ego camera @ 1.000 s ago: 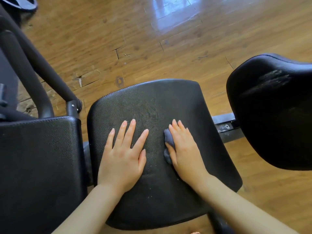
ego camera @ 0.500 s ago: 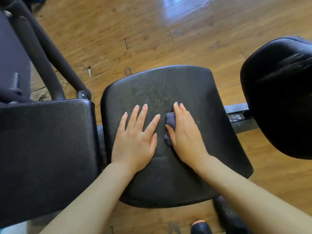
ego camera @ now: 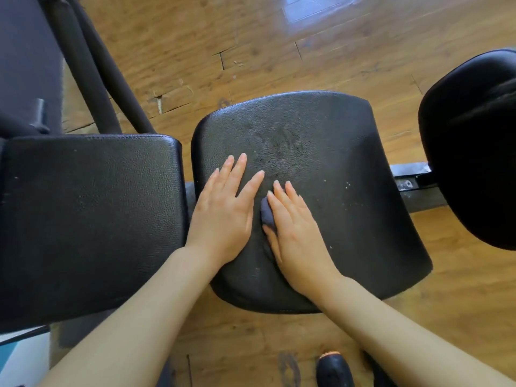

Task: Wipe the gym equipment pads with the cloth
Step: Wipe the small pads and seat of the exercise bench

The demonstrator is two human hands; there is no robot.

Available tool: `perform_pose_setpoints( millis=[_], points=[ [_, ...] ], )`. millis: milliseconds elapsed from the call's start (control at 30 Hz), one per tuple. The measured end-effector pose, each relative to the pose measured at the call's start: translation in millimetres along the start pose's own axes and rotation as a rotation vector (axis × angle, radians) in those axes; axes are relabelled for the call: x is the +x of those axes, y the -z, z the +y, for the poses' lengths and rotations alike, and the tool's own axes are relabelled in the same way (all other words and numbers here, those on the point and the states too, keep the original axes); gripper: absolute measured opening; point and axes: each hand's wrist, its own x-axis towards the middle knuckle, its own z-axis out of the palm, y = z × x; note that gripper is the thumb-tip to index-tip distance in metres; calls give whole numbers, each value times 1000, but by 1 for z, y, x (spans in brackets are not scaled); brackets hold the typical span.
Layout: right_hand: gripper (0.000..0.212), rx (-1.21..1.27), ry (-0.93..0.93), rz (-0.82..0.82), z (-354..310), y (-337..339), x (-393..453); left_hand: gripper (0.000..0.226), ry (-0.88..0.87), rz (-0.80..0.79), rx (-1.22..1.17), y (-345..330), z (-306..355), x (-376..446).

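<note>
Middle black leatherette trapezoid seat pad [ego camera: 321, 152] sits centre frame, its wide edge toward 5 o'clock and its narrower rounded edge toward 12, so its long axis runs roughly 12 to 6, tipped a little clockwise. Small grey-blue bunched cloth [ego camera: 267, 214] lies on that pad near its 8 o'clock part, mostly hidden under the right hand [ego camera: 296, 233], which lies flat with straight fingers pressing the cloth down; only a strip shows at the thumb side, running about 12 to 6. Left hand [ego camera: 224, 210] is spread flat, fingers splayed toward 1 o'clock, resting on the bare pad just beside the cloth, likely bracing the body while the other hand scrubs. The hands are close together, nearly touching, neither curled round anything. Dull smears and pale specks show on the pad toward 12 and 3, so wiping looks part done. Rectangular black padded bench section [ego camera: 89, 219] lies at 9 o'clock, rounded black pad [ego camera: 474, 152] at 3, both over worn wooden plank floor [ego camera: 251, 51].
</note>
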Motion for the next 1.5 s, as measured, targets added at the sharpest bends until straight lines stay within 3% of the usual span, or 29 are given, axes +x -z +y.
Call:
perform_pose_setpoints(
  millis=[167,233,500,700,967,1200,1400,1500],
  points=[
    [58,-15,137,-152,-9,15,-86,45,88,12,-6,11,-10,-4],
    [56,-44,186,-141,-7,15,-97,46,87,4,-32,11,-13,-4],
    [53,-4,-12,7,-37,-15,-5,56,157,-7,-197,18,-16,1],
    [57,-54,89,-78,-37,-1,-62,50,91,-14,-74,19,-17,-1],
    [59,-57,-27,37,-22,-11,71,74,104,15,-138,22,-19,1],
    [60,-27,26,-9,-19,5,18,63,102,40,-110,22,-17,3],
    [57,-90,-15,69,-15,-9,109,71,99,22,-78,23,-19,3],
    [58,-115,-27,76,-13,-5,101,69,97,20,-69,22,-19,2]
  ],
)
